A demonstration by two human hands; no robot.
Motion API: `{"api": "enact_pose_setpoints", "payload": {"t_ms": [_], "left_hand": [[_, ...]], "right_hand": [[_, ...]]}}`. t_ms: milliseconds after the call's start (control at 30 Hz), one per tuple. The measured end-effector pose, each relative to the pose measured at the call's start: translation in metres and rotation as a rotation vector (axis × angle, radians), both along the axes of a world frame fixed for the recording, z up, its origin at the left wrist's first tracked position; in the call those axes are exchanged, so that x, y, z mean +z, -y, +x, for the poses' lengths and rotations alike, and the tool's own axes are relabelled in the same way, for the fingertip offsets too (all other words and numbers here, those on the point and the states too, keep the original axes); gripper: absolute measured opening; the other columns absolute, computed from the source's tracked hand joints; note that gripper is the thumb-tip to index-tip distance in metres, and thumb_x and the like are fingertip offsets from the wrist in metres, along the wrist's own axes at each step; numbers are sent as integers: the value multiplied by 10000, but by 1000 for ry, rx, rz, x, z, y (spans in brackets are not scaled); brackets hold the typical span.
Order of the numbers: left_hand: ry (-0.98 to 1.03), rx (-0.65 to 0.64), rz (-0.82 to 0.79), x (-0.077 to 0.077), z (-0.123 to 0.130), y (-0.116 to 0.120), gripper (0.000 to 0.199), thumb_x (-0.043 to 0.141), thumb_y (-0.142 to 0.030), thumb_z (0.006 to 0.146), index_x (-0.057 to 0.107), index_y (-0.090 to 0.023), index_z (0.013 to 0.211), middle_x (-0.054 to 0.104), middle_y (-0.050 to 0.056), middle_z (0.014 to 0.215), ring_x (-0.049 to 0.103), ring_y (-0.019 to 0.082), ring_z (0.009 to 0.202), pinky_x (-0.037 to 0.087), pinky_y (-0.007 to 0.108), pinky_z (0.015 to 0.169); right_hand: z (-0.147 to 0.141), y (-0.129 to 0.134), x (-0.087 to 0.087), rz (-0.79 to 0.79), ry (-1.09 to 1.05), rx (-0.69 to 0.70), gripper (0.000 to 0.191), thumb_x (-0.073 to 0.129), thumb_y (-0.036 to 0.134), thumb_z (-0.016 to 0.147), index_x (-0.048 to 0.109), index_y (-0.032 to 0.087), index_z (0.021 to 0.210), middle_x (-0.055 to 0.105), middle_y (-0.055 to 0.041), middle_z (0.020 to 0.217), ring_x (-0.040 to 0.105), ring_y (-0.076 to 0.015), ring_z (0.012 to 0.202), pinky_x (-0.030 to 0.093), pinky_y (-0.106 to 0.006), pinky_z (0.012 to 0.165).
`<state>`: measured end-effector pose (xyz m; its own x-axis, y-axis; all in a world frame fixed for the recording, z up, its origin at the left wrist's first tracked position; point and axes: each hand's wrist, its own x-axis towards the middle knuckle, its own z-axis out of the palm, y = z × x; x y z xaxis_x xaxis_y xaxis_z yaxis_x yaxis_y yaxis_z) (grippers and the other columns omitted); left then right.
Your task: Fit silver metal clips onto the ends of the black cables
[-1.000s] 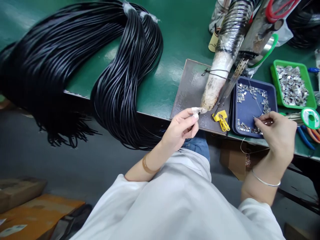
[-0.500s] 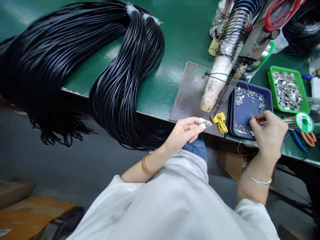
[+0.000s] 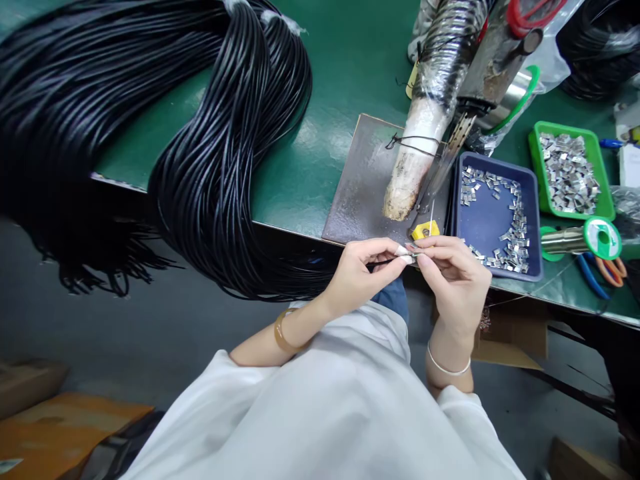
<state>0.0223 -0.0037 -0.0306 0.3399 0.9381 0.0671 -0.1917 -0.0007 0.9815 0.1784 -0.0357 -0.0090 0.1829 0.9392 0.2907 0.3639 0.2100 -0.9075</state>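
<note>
My left hand [image 3: 367, 270] is closed in a pinch around the end of a black cable [image 3: 381, 263]. White wrapping covers a fingertip of that hand. My right hand [image 3: 455, 277] meets it fingertip to fingertip, pinching a small silvery metal piece [image 3: 415, 254] at the cable's end; the fingers partly hide it. Just beyond the fingertips is a yellow clamp-like part [image 3: 425, 231], below the tip of a soldering iron [image 3: 434, 183]. To the right, a blue tray [image 3: 533, 200] holds many small metal pieces [image 3: 517, 233].
Large bundles of black cable [image 3: 225, 133] hang over the green table's [image 3: 320, 180] edge at left. A wrapped duct [image 3: 413, 153] comes down over a dark board [image 3: 353, 180]. At right are a green tray [image 3: 536, 167], a solder spool [image 3: 570, 240] and orange-and-blue-handled pliers [image 3: 603, 270].
My right hand has moved left from the blue tray to my left hand's fingertips. My left hand stays nearly in place, still pinching. The view has shifted slightly.
</note>
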Motion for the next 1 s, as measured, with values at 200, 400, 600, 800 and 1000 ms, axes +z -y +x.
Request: {"api": "enact_pose_setpoints", "payload": {"t_ms": [200, 400, 600, 800, 1000], "left_hand": [[37, -9, -69, 4, 1, 2, 211, 642, -318, 927, 626, -138, 817, 586, -18, 629, 476, 58, 533, 399, 190, 546], [239, -151, -361, 6, -3, -6, 304, 742, -406, 846, 606, -140, 795, 545, -35, 542, 373, 41, 453, 276, 189, 456], [286, -252, -433, 4, -3, -7, 302, 801, -385, 782, 646, -127, 769, 515, -33, 529, 419, 56, 479, 280, 195, 469], [267, -297, -428, 6, -6, -10, 229, 817, -304, 763, 692, -115, 740, 533, -33, 517, 411, 46, 472, 301, 190, 474], [227, -277, -387, 8, -9, -13, 173, 826, -254, 732, 746, -105, 768, 616, 0, 632, 462, 53, 552, 359, 184, 518]], "right_hand": [[-11, 4, -6, 201, 215, -103, 145, 711, 122, 836, 725, 251, 902, 734, -13, 1002, 715, -181, 936, 621, -371, 856], [-9, 3, -11, 153, 137, -122, 154, 684, 157, 876, 744, 262, 972, 733, -23, 1002, 718, -181, 909, 631, -365, 787], [-3, 2, -8, 90, 69, -12, 114, 700, 181, 872, 748, 251, 948, 730, -32, 989, 711, -173, 916, 625, -347, 784], [5, 2, -10, 60, 9, 62, 106, 711, 167, 859, 743, 247, 920, 727, -27, 993, 714, -161, 897, 629, -322, 774], [6, 0, -9, 46, -60, 82, 46, 678, 198, 887, 715, 224, 887, 717, -31, 991, 731, -175, 895, 648, -364, 812]]}}
